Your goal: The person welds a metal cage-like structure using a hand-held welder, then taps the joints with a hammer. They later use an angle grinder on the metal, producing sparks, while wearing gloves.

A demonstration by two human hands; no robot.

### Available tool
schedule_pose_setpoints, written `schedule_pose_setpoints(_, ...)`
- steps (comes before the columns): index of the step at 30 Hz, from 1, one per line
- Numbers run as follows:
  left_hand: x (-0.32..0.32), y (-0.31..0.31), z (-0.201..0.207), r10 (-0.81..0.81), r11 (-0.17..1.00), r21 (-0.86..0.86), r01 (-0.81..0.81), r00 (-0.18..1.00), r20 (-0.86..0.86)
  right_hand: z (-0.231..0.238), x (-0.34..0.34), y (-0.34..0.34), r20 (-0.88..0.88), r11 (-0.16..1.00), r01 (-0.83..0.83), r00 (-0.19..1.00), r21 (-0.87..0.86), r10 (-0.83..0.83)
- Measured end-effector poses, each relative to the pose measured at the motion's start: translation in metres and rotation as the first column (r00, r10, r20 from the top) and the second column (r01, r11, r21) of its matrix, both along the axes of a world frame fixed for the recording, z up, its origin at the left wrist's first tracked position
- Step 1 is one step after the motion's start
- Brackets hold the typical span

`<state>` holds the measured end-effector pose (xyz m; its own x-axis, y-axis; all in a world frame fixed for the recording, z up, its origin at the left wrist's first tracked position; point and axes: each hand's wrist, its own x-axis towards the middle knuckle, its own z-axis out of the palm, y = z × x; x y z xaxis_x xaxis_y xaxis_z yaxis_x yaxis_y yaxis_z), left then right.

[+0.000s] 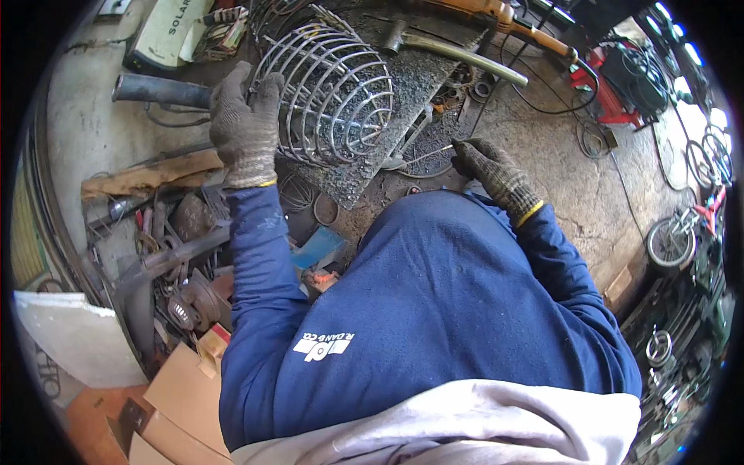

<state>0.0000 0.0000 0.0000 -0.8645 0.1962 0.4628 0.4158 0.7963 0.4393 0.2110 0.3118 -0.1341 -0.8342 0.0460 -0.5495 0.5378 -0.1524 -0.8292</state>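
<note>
A round cage of bent metal rods (329,93) lies on a dark, grit-covered plate (345,182). Beside its left side is my left hand (246,128) in a grey-brown knit glove. That hand is closed around the end of a dark tube (159,91), which sticks out to the left. My right hand (496,170), gloved alike, is low to the right of the plate. Its fingers pinch a thin pale rod (428,153) that points left toward a small round metal piece (394,163). A hammer (457,56) with a metal handle rests across the plate's far edge.
An orange-brown power tool (535,35) with a black cord lies at the far right. Beyond it stands a red and black machine (616,85) with cables. Scrap metal (174,256), a wooden board (147,177) and cardboard boxes (186,395) crowd the left. A small wheel (671,239) is at right.
</note>
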Motion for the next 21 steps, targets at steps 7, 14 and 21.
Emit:
schedule_pose_setpoints(7,0.019,0.018,-0.010,0.016,0.999,0.034,-0.013,0.998,-0.066,0.023,-0.035,0.049,-0.151,0.976,-0.188,0.974,-0.105,0.171)
schedule_pose_setpoints(14,0.034,0.028,-0.003,0.204,0.932,-0.247,-0.266,0.947,-0.250,0.077,-0.058,0.100,-0.195,0.852,-0.509,0.854,-0.123,0.483)
schedule_pose_setpoints(21,0.077,0.064,0.005,0.237,0.962,-0.109,-0.252,0.962,-0.135,0.096,-0.072,0.159,-0.378,0.825,-0.499,0.841,-0.265,0.388)
